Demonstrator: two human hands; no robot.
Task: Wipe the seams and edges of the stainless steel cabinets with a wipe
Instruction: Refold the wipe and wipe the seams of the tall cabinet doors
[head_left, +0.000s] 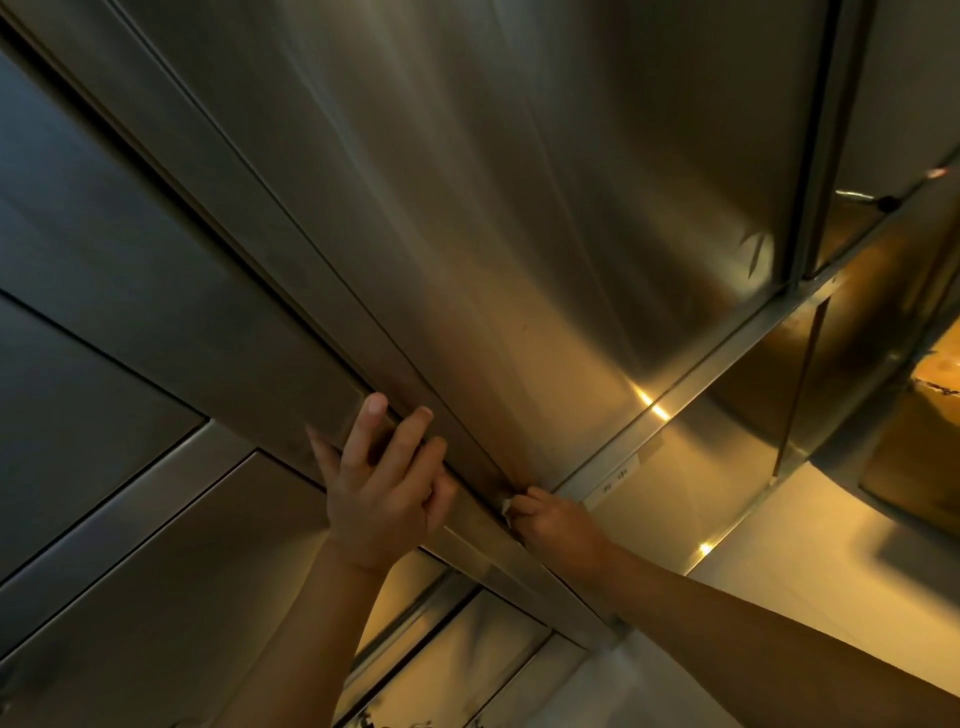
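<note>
A stainless steel cabinet door (519, 208) fills the upper view, and its long edge (363, 332) runs diagonally down to the right. My left hand (382, 488) grips that edge, with the fingertips hooked over it and the thumb on the panel to the left. My right hand (550, 519) is curled round a small white wipe (508, 508) and presses it against the seam at the door's lower corner. Only a sliver of the wipe shows past the fingers.
More steel panels (104, 364) lie at the left and lower left. A horizontal steel rail (727, 358) with a small label (615, 480) runs to the right. An open shelf with a cardboard box (935, 415) sits at the right edge.
</note>
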